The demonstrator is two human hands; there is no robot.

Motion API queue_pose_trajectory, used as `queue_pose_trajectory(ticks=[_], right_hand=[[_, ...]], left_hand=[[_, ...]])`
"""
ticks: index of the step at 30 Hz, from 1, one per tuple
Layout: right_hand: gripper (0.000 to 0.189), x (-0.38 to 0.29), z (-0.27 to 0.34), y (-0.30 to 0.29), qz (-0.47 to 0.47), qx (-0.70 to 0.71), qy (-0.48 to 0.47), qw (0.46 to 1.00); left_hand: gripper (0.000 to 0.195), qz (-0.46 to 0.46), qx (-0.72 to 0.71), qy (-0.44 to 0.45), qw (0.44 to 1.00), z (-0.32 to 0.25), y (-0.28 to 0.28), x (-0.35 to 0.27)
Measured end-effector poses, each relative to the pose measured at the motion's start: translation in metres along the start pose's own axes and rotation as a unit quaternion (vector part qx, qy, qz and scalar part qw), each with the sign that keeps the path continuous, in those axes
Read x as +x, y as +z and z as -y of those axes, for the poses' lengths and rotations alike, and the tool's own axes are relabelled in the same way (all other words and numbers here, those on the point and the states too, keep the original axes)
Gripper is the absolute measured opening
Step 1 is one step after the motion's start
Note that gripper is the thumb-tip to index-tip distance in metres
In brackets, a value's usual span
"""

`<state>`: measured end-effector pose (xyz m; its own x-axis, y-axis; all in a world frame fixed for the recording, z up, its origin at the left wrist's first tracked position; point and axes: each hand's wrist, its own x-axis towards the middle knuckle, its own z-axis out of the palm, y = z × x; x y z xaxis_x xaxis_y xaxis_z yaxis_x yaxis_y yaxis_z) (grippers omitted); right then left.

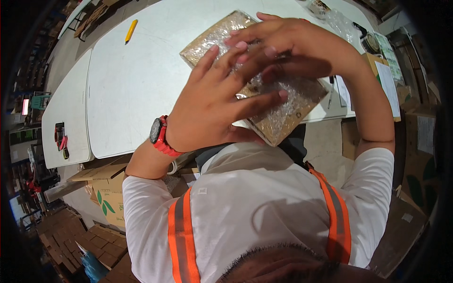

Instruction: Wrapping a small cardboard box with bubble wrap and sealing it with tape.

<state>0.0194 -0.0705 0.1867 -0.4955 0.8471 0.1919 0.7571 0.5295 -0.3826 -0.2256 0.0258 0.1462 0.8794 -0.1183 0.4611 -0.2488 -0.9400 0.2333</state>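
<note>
A flat cardboard parcel [283,122] wrapped in shiny clear plastic lies at a slant before me, its near corner sticking out past the table edge. My left hand [208,95], with a red-strapped watch [159,134] at the wrist, is on the parcel from the left. Its fingers spread over the upper face, and the thumb is by the near left edge, its tip partly hidden. From the right, my right hand [293,42] reaches over the far part, fingers bent towards the left hand. The fingers of both hands overlap in view and hide the parcel's middle.
A yellow cutter knife [131,31] lies on the white table [141,88]. Tools [62,139] rest on the table at far left. Clear plastic [339,26], a tape roll [371,43] and papers [387,85] are at right. An open carton [108,191] stands below left.
</note>
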Motion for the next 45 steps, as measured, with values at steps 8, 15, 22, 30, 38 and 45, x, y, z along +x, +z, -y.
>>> queue_pose_trajectory(ticks=[8, 15, 22, 30, 38, 45], right_hand=[[0.039, -0.024, 0.011, 0.011, -0.170, 0.226, 0.154, 0.947], [0.050, -0.070, 0.055, 0.041, -0.213, 0.033, 0.242, 0.946], [0.048, -0.065, 0.011, 0.036, -0.241, 0.132, 0.259, 0.926], [0.050, -0.139, -0.028, -0.021, -0.356, 0.065, 0.352, 0.863], [0.039, -0.226, -0.082, 0.045, -0.322, -0.128, 0.509, 0.788], [0.055, -0.161, -0.149, 0.082, -0.162, -0.249, 0.520, 0.801]], left_hand=[[0.081, 0.010, 0.054, -0.021, 0.998, -0.003, 0.001, 0.000], [0.080, -0.036, 0.047, -0.030, 0.998, -0.008, 0.011, 0.002], [0.076, -0.103, 0.113, -0.046, 0.987, -0.013, 0.029, 0.020], [0.075, -0.097, 0.130, -0.045, 0.986, -0.013, 0.035, 0.029], [0.076, -0.099, 0.130, -0.042, 0.986, -0.009, 0.038, 0.028], [0.075, -0.091, 0.116, -0.061, 0.987, -0.013, 0.031, 0.023]])
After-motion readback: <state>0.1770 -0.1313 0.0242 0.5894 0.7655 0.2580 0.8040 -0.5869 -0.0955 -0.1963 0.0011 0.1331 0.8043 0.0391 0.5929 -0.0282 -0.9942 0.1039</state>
